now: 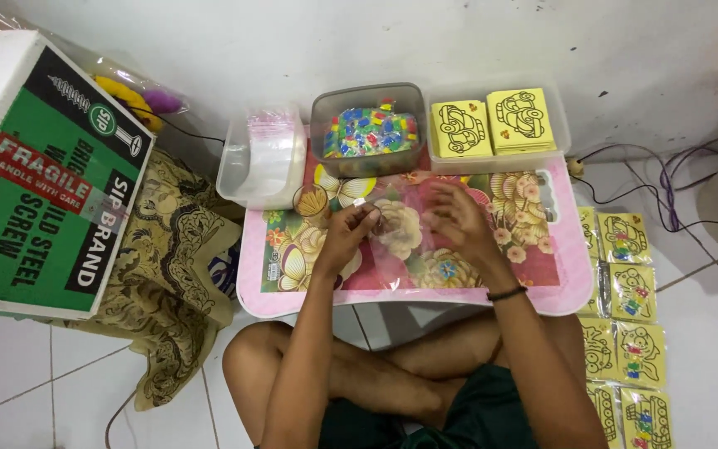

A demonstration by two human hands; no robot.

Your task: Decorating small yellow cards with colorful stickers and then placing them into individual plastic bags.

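With both my left hand and right hand grasping a clear plastic bag over the worktop, filled yellow packs already lie on the floor, while many cards remain unpacked.

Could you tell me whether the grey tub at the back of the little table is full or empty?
Nearly full: the lidless grey tub is heaped with small colourful pieces almost to its rim.

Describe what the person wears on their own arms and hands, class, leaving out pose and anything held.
Both arms are bare, with no sleeves or gloves. The right hand has a thin dark band around its wrist. The left hand has no band, watch or visible ring.
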